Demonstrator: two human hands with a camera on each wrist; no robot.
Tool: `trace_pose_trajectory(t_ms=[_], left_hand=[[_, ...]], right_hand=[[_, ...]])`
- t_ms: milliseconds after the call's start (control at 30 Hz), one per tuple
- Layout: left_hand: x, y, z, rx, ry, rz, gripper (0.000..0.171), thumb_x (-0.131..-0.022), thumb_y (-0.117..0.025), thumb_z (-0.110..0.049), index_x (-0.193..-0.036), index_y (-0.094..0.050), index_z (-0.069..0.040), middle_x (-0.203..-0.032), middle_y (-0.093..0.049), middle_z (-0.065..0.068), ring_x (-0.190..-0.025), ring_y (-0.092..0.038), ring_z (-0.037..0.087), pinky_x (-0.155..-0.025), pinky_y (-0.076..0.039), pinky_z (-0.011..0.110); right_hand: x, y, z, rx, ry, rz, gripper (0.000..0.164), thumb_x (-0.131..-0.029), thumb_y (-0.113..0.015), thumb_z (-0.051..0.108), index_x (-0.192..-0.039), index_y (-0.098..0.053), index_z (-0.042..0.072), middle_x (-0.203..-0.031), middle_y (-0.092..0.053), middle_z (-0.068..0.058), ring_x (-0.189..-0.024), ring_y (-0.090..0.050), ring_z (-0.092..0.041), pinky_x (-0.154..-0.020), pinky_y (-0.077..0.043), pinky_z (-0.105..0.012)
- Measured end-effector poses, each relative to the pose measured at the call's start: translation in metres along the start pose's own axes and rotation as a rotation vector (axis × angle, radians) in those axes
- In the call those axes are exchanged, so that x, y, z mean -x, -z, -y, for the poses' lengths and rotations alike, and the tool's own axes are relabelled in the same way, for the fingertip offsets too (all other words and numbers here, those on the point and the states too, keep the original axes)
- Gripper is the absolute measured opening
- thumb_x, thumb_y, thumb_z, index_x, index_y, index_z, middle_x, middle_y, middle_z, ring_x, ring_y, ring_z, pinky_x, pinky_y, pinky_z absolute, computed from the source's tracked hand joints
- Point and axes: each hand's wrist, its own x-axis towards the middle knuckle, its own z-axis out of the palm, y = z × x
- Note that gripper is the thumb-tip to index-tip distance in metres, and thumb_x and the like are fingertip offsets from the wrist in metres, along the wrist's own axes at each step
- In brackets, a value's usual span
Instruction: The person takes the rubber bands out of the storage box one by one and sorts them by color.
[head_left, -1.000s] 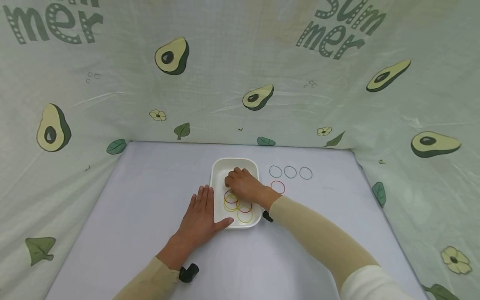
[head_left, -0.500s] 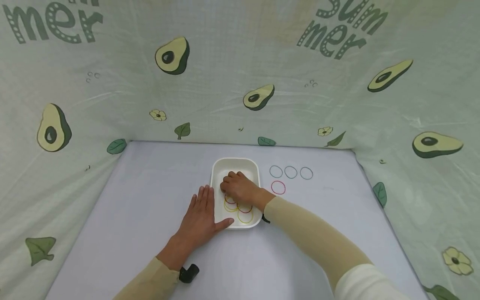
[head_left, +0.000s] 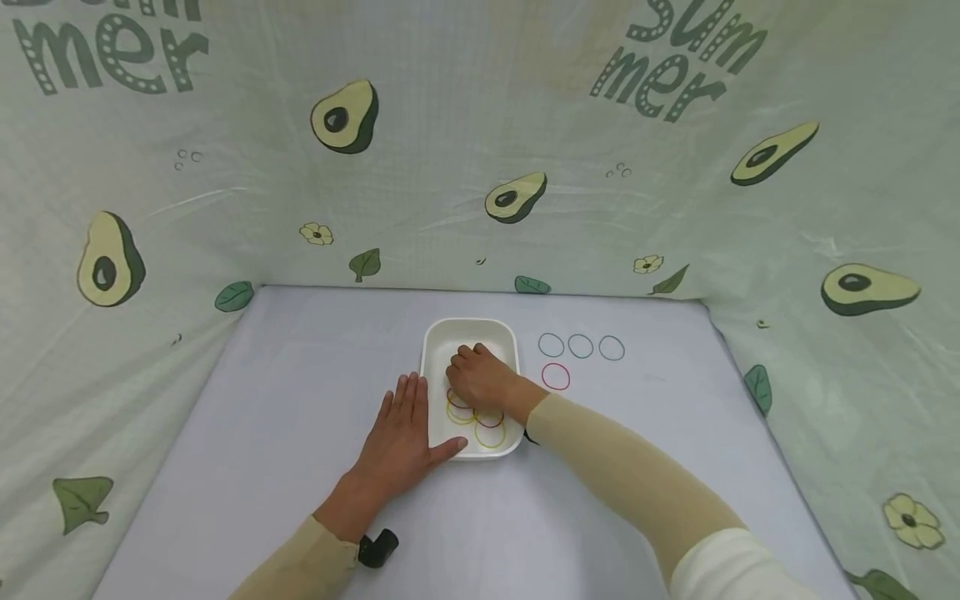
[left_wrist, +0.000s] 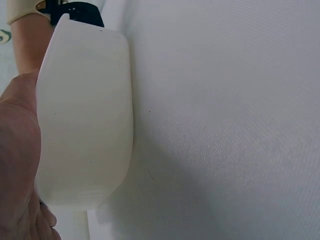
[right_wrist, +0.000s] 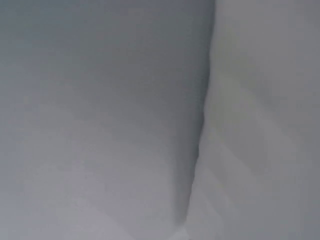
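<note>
A white rectangular tray [head_left: 442, 442] sits on the table, with several thin red and yellow rings, like rubber bands, in its near half; one yellow ring [head_left: 490, 432] lies closest to me. My left hand [head_left: 397, 433] rests along the tray's left side, fingers straight and thumb over the near rim. In the left wrist view the left hand [left_wrist: 17, 155] lies against the tray's white outer wall [left_wrist: 85, 115]. Inside the tray, my right hand [head_left: 483, 379] reaches down with bent fingers. Its fingertips are hidden, so whatever they may hold does not show.
Right of the tray, three dark green-blue rings [head_left: 581, 347] lie in a row, with one red ring [head_left: 556, 377] below them. A printed cloth [head_left: 435, 125] stands behind the white tabletop [head_left: 322, 358]. The right wrist view shows only blurred pale surfaces.
Within the tray, my right hand has shifted slightly left and toward me, then a little back to the right. The left hand and the tray stay put.
</note>
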Motion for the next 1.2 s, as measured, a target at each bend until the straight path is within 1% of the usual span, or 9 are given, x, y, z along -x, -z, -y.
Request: trace_pose_trajectory(t_ms=[67,133,233,300,467,700,767,1000,1200], left_hand=[[0.000,-0.001,0.000,-0.006,-0.003,-0.007,0.114,-0.095,-0.061,-0.072,-0.161,-0.025,0.014,-0.169,-0.024,0.033,-0.160,-0.020,0.046,-0.128,-0.024,0.060],[0.000,-0.002,0.001,-0.002,-0.007,-0.014,0.114,-0.095,-0.061,-0.073,-0.160,-0.026,0.014,-0.169,-0.025,0.033,-0.160,-0.021,0.046,-0.128,-0.025,0.061],[0.000,-0.002,0.001,-0.004,-0.002,0.003,0.115,-0.095,-0.061,-0.073,-0.161,-0.024,0.013,-0.170,-0.022,0.033,-0.161,-0.018,0.046,-0.128,-0.024,0.060],[0.000,-0.001,0.001,-0.003,0.004,0.017,0.116,-0.095,-0.060,-0.074,-0.162,-0.022,0.013,-0.170,-0.020,0.032,-0.161,-0.017,0.045,-0.129,-0.023,0.060],[-0.001,0.000,0.000,0.003,0.013,0.025,0.116,-0.094,-0.061,-0.074,-0.162,-0.022,0.013,-0.171,-0.020,0.032,-0.162,-0.016,0.045,-0.129,-0.022,0.059],[-0.001,0.001,-0.002,-0.002,0.017,0.017,0.115,-0.095,-0.061,-0.073,-0.161,-0.023,0.013,-0.170,-0.022,0.033,-0.161,-0.018,0.046,-0.129,-0.024,0.059],[-0.001,0.001,-0.002,0.005,0.012,0.008,0.115,-0.095,-0.062,-0.073,-0.161,-0.024,0.014,-0.169,-0.023,0.033,-0.160,-0.019,0.046,-0.128,-0.024,0.060],[-0.001,0.002,-0.002,0.002,0.013,0.019,0.114,-0.095,-0.062,-0.071,-0.161,-0.023,0.014,-0.170,-0.021,0.033,-0.161,-0.018,0.046,-0.129,-0.023,0.059],[-0.002,0.003,-0.003,-0.002,0.016,0.018,0.114,-0.095,-0.062,-0.072,-0.161,-0.024,0.014,-0.170,-0.023,0.033,-0.161,-0.018,0.046,-0.129,-0.024,0.059]], right_hand=[[0.001,-0.004,0.000,0.041,-0.010,-0.032,0.020,-0.109,-0.054,0.024,-0.110,-0.068,0.010,-0.104,-0.066,-0.003,-0.104,-0.056,-0.022,-0.094,-0.049,-0.039],[0.002,-0.007,0.000,0.075,-0.019,-0.079,0.018,-0.108,-0.053,0.022,-0.106,-0.067,0.011,-0.100,-0.065,-0.003,-0.101,-0.055,-0.022,-0.092,-0.049,-0.039],[0.003,-0.008,-0.002,0.100,-0.040,-0.148,0.018,-0.108,-0.054,0.021,-0.101,-0.066,0.011,-0.096,-0.064,-0.002,-0.098,-0.055,-0.022,-0.091,-0.048,-0.039],[0.004,-0.007,-0.005,0.101,-0.056,-0.172,0.018,-0.108,-0.054,0.021,-0.099,-0.065,0.011,-0.095,-0.063,-0.002,-0.097,-0.054,-0.022,-0.092,-0.048,-0.039],[0.011,-0.003,-0.010,0.103,-0.086,-0.193,0.019,-0.109,-0.054,0.018,-0.096,-0.065,0.011,-0.093,-0.063,-0.003,-0.094,-0.054,-0.023,-0.091,-0.048,-0.040],[0.021,-0.003,-0.019,0.092,-0.110,-0.279,0.021,-0.108,-0.055,0.016,-0.089,-0.060,0.009,-0.085,-0.058,-0.004,-0.088,-0.052,-0.025,-0.085,-0.047,-0.041],[0.023,-0.003,-0.021,0.085,-0.120,-0.286,0.021,-0.107,-0.054,0.016,-0.088,-0.059,0.009,-0.084,-0.057,-0.004,-0.088,-0.051,-0.025,-0.084,-0.047,-0.041],[0.028,0.002,-0.026,0.049,-0.148,-0.290,0.018,-0.105,-0.056,0.017,-0.089,-0.059,0.009,-0.087,-0.058,-0.005,-0.092,-0.054,-0.027,-0.086,-0.048,-0.041],[0.035,0.006,-0.034,0.061,-0.187,-0.334,0.020,-0.105,-0.058,0.019,-0.087,-0.059,0.010,-0.087,-0.058,-0.005,-0.091,-0.054,-0.027,-0.082,-0.046,-0.039]])
